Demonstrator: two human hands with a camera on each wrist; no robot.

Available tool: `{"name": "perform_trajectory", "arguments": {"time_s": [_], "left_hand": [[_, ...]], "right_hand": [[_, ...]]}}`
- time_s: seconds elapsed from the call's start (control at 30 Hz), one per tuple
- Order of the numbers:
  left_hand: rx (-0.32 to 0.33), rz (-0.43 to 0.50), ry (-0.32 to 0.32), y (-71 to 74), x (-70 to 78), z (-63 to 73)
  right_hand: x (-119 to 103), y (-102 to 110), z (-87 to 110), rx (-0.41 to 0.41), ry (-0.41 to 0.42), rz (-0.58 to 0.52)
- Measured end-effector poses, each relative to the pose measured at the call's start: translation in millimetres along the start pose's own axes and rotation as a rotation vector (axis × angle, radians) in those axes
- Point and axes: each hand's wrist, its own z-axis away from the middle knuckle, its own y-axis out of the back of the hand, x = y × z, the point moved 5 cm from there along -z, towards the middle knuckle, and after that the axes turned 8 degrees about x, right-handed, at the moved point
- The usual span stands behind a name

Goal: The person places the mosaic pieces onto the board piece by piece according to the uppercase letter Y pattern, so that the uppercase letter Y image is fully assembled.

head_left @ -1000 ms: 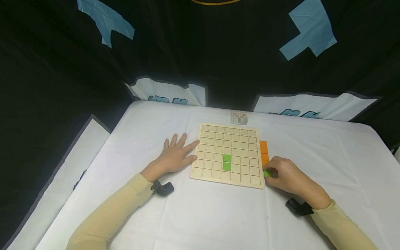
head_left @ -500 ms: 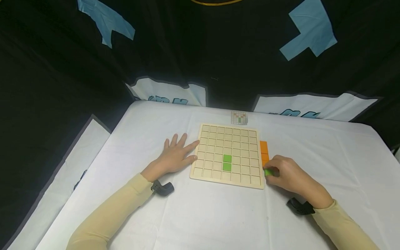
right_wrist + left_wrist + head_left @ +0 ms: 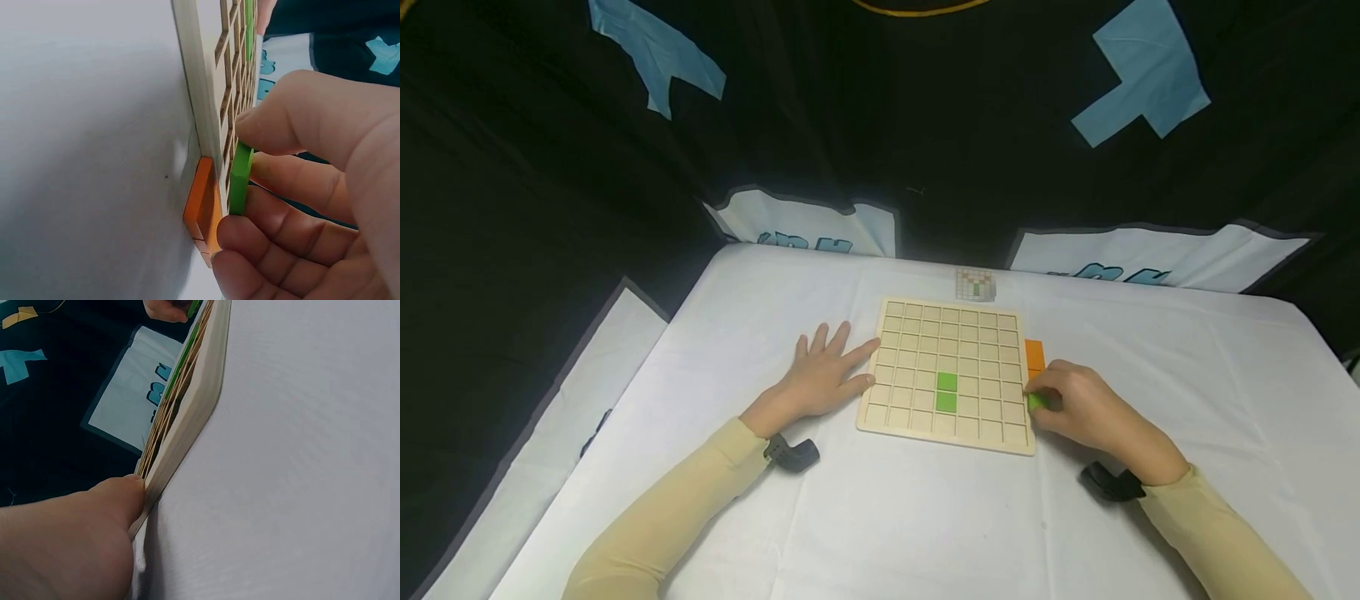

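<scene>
My left hand (image 3: 820,377) lies with spread fingers at the left edge of a pale wooden grid board (image 3: 917,325), thumb and index fingertips right at the rim. In the left wrist view the thumb (image 3: 115,497) presses at the board's side. Two green square tiles (image 3: 947,382) sit in neighbouring cells, one behind the other. My right hand (image 3: 1086,408) pinches another green tile (image 3: 239,181) between thumb and fingers, tilted, close by the board's right edge. Just beyond that hand, orange tiles (image 3: 1034,354) lie along the same edge, partly covered by the fingers.
A small card with a printed grid and coloured squares (image 3: 975,285) lies behind the board. White cloth (image 3: 910,517) covers the table. Dark curtains with blue tape (image 3: 1150,75) hang behind it.
My right hand has lifted the green tile and shifted slightly forward and left to the board's right edge. The left hand and the two green tiles on the board stay put.
</scene>
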Motion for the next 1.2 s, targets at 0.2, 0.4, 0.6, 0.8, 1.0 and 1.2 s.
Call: {"name": "perform_trajectory", "arguments": {"time_s": [0.2, 0.4, 0.6, 0.8, 1.0, 1.2], "left_hand": [[0.002, 0.002, 0.001, 0.4, 1.4, 0.8], [0.001, -0.012, -0.004, 0.6, 2.1, 1.1], [0.003, -0.013, -0.008, 0.3, 1.9, 1.0], [0.006, -0.022, -0.012, 0.6, 1.6, 1.2], [0.000, -0.016, 0.000, 1.7, 1.6, 1.8], [0.000, -0.012, -0.002, 1.7, 2.0, 2.2]], "right_hand": [[0, -2, -8.8, 0.000, 0.013, 0.003], [-3, -4, -18.3, -0.006, 0.028, 0.004], [-9, -8, -27.7, -0.023, 0.032, -0.002], [-16, -11, -38.0, -0.029, 0.049, -0.007], [-21, -13, -51.5, -0.044, 0.054, -0.003], [-26, -17, -61.6, -0.042, 0.083, -0.001]]}}
